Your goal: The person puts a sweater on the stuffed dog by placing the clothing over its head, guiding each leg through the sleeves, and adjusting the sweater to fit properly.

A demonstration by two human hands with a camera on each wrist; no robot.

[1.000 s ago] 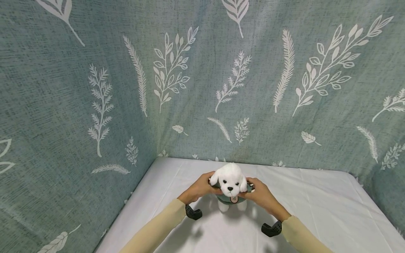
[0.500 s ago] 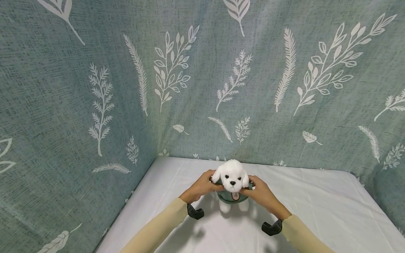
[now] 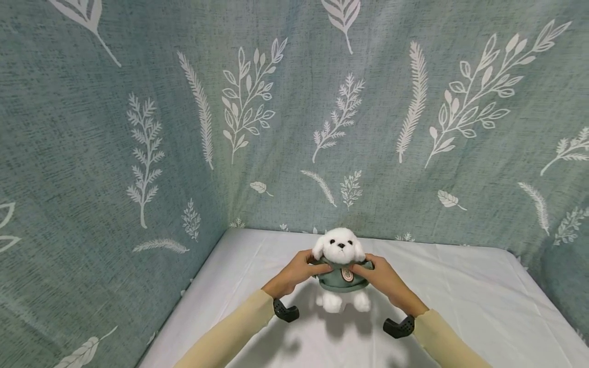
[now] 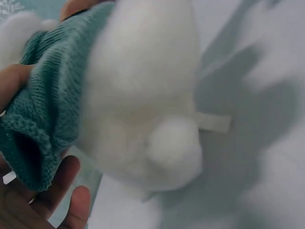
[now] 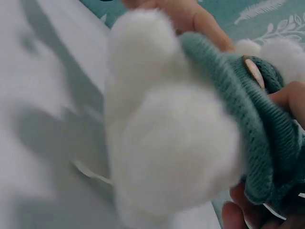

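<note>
A white plush dog point(image 3: 340, 245) in a teal knitted sweater point(image 3: 338, 278) faces me, its legs hanging over the white-covered surface. My left hand point(image 3: 300, 268) grips its upper body from the left, thumb across the chest. From the other side my right hand point(image 3: 381, 273) holds it the same way, its thumb close to the oval badge point(image 3: 347, 274). In the left wrist view the sweater's empty sleeve point(image 4: 28, 157) droops by my fingers point(image 4: 78, 207), below the thumb. The right wrist view shows the fluffy white underside point(image 5: 176, 143) and a small fabric tag point(image 5: 90, 174).
White cloth point(image 3: 460, 286) covers the surface under the dog. A grey-green curtain point(image 3: 294, 128) with white leaf patterns hangs behind and to the left. Each wrist carries a black device, one on the left wrist point(image 3: 286, 311) and one on the right wrist point(image 3: 398, 327).
Both hands have tilted the plush dog back, so its face points further up and more of the sweater and legs shows. Both thumbs now lie visibly across its chest.
</note>
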